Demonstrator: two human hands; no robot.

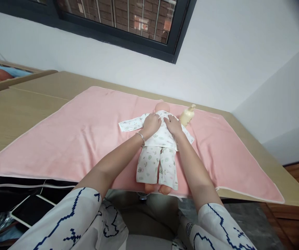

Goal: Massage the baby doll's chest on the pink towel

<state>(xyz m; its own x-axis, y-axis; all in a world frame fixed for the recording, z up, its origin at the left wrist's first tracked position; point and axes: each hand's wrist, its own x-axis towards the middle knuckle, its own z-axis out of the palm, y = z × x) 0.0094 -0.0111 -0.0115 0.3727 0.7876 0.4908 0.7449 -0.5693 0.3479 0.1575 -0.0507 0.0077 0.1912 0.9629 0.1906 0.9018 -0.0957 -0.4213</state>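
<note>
A baby doll (157, 152) in a white printed top and trousers lies on a pink blanket (87, 132), head away from me. My left hand (151, 125) rests on the doll's chest at the left side of the top, fingers curled on the fabric. My right hand (173, 125) lies on the right side of the chest, fingers pressed on the cloth near the collar. A silver bracelet circles my left wrist. Just right of the doll's head lies a cream bottle (187, 115).
The blanket covers a wooden table (22, 111) set against a white wall under a dark-framed window (128, 24). A framed picture (1, 74) leans at the far left. A phone (30, 210) lies below the table's near edge at the left.
</note>
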